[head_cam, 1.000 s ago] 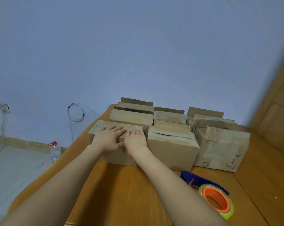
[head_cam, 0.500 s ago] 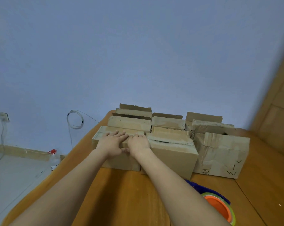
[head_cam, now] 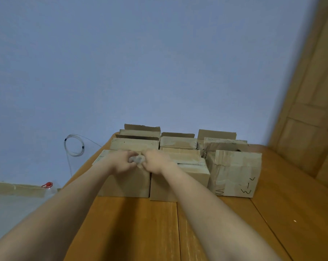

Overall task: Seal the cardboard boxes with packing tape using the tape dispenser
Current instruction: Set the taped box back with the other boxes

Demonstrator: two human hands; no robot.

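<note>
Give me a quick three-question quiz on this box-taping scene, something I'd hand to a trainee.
1. True or false: the tape dispenser is in view.
2. Which front-row box carries black marker marks? A) left B) middle C) right
3. Fill in: the left hand and right hand seem to pinch a small grey wad above the front ___ box.
Key: 1 false, it does not show; 2 C, the marked box; 3 left, the front left box.
</note>
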